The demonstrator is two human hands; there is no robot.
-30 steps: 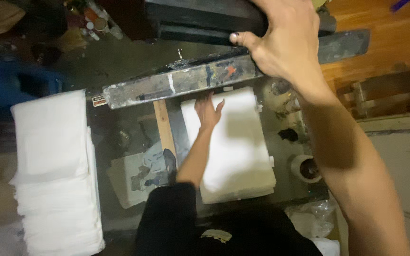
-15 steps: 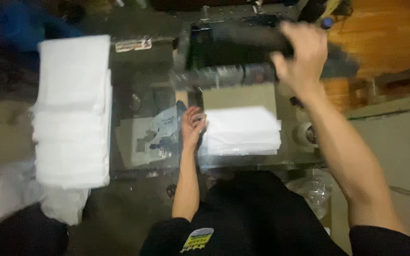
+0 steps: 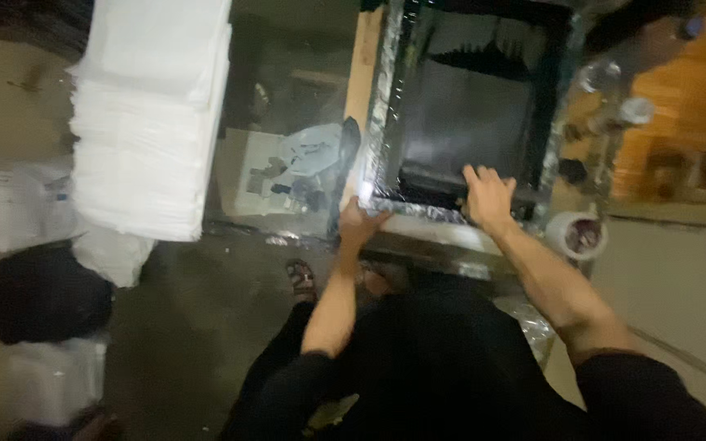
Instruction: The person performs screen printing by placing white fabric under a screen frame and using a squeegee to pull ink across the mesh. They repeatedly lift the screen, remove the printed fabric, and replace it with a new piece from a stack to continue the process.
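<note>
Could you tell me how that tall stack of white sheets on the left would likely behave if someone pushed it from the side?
The stack of white sheets would probably shear rather than slide as one block: its layers look loose and already uneven at the edges. Single sheets seem thin and floppy, since the lower ones sag over the near edge. The whole pile looks heavy, judging by its depth.
</note>
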